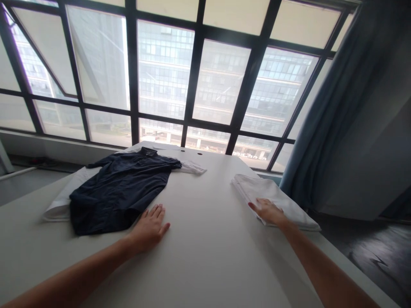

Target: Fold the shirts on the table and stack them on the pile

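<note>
A dark navy shirt (125, 184) lies spread on the left of the white table (205, 256), its collar toward the window. Beneath it a white garment (61, 201) shows at both sides. My left hand (149, 229) rests on the tabletop at the shirt's lower right edge, fingers stretched out and holding nothing. Over on the right lies a folded stack of white cloth (279, 196). My right hand (268, 211) is on the stack's near left edge, fingers spread and thumb out to the left.
Large dark-framed windows (195, 77) stand beyond the table's far end. A blue-grey curtain (334, 94) hangs at the right, close to the white stack. Two small dark holes (199, 154) mark the far tabletop. Past the right table edge is a dark floor area.
</note>
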Demonstrator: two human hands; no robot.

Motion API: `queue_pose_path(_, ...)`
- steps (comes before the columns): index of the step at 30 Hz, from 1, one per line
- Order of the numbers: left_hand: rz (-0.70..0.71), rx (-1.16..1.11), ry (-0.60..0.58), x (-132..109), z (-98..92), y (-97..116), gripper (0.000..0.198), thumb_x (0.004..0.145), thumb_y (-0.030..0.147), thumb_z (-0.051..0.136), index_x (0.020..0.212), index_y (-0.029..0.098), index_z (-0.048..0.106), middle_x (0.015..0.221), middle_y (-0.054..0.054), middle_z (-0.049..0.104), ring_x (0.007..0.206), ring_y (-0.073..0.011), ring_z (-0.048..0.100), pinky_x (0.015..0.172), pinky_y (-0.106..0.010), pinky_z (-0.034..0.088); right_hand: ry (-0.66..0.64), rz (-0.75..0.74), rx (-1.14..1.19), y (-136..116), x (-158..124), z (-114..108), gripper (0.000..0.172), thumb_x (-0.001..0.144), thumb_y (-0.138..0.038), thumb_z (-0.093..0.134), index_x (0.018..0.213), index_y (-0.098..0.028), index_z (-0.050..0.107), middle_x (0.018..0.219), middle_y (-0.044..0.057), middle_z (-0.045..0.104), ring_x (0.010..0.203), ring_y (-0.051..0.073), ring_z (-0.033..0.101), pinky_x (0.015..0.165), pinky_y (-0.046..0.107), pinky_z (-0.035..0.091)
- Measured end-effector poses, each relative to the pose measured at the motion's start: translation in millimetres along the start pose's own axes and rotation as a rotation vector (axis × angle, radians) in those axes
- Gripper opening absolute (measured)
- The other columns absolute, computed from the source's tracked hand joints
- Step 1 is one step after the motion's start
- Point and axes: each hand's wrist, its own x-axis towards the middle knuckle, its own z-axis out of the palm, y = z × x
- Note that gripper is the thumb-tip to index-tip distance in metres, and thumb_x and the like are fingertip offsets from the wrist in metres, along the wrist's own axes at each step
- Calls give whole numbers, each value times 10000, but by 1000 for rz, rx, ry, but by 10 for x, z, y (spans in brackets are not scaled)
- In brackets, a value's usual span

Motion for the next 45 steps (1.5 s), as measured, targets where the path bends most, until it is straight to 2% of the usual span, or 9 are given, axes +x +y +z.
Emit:
queue_pose_path(8,-38,-15,282,132,-362,-394,412,888,395,551,1225,182,655,1282,-120,621,1194,-301,558,1009,-423,428,10,-69,-92,-346,-630,-150,690,932,-549,441,1480,-131,404,1565,177,328,1449,334,271,1137,572,234)
queue_pose_path(19,-376,-49,148,142,-540,-685,383,928,383,409,1092,162,676,1097,-167,705,1031,-338,658,836,-395,482,-103,-514,247,-1107,-1345,-233,568,845,-511,591,1334,-221,598,1450,143,509,1374,330,407,1164,520,201)
queue_pose_path(26,94,-400,578,-123,-702,-113,404,971,431,336,765,172,568,763,-68,624,700,-175,566,721,-271,439,-20,-547,307,-1144,-1296,-125,423,863,-412,591,1226,-209,666,1341,122,603,1263,296,521,1118,438,312)
queue_pose_path(28,319,-531,415,-289,-732,123,409,971,455,395,714,171,540,692,-23,562,638,-132,499,664,-235,414,15,-541,328,-1139,-1271,-103,421,863,-393,592,1227,-193,665,1317,123,618,1244,291,535,1104,422,334)
queue_pose_path(31,589,-679,-133,-509,-811,341,447,930,491,522,632,158,514,570,33,434,532,-87,368,520,-201,335,67,-530,363,-1162,-1254,-67,416,878,-360,571,1232,-161,658,1298,129,629,1228,278,548,1092,399,355)
queue_pose_path(35,707,-900,-812,-611,-970,268,517,815,639,625,696,137,656,549,9,521,498,-113,444,478,-224,373,61,-574,382,-1299,-1223,-38,384,906,-298,512,1228,-153,663,1296,128,633,1205,261,569,1059,371,394)
queue_pose_path(37,688,-1030,-971,-582,-1015,133,598,770,696,637,860,113,734,648,-47,653,578,-177,583,576,-273,479,37,-623,374,-1452,-1167,-51,401,912,-287,498,1262,-161,648,1339,124,608,1230,265,556,1066,378,392)
queue_pose_path(39,618,-1157,-923,-521,-1004,-12,642,789,695,621,985,97,747,759,-99,726,682,-223,664,697,-327,528,39,-676,387,-1678,-1073,-79,448,918,-288,490,1334,-160,599,1414,117,552,1293,269,509,1098,386,369)
queue_pose_path(45,344,-1166,-370,-275,-804,-336,571,837,642,607,968,102,736,833,-133,757,714,-222,694,702,-330,543,10,-729,405,-2509,-647,-69,546,958,-399,455,1458,-180,468,1550,113,385,1408,270,381,1160,406,289)
